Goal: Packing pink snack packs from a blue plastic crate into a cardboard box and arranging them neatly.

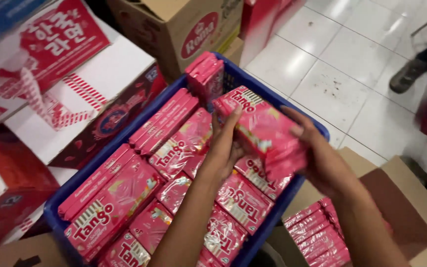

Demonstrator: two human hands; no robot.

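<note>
Both hands, left hand and right hand, close around a pink packet stack above the blue crate's far-right rim, its long axis running upper-left to lower-right; packets crowd below, while open cardboard box lies right.

Bare arms, bare hands, that's about it

No sleeves showing anywhere, both forearms are uncovered right to the bottom edge of the shot. The left hand and right hand have no gloves, rings or watch that I can spot. Short, plain nails, slim wrists.
</note>
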